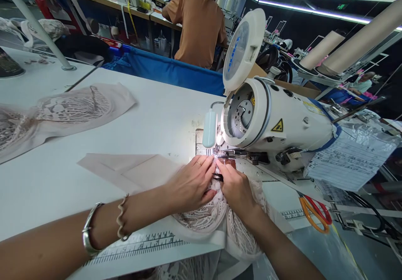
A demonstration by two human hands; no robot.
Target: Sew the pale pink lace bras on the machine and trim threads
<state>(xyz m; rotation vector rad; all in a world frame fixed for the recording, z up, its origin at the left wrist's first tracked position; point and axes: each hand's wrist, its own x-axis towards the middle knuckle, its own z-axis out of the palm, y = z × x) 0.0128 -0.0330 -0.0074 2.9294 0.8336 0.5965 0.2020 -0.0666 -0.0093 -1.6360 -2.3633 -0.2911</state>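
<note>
My left hand [196, 183] lies with fingers stretched out on pale pink lace fabric [202, 218], its fingertips close to the lit needle area of a white sewing machine [266, 112]. Opposite it, my right hand [237, 187] is closed, thumb and finger pinching the fabric edge just before the presser foot. A small black item [217, 177] shows at my right fingers; its kind I cannot make out. Lace bunches below both hands and hangs over the table's front edge. A plain sheer piece [128, 169] spreads out left of my left hand.
Another lace piece [91, 104] lies at the left of the white table [157, 125]. A printed ruler [147, 246] runs along the front edge. Orange-handled scissors [314, 215] hang at the right. A blue cloth bin [176, 72] and a seated person [201, 24] are beyond the table.
</note>
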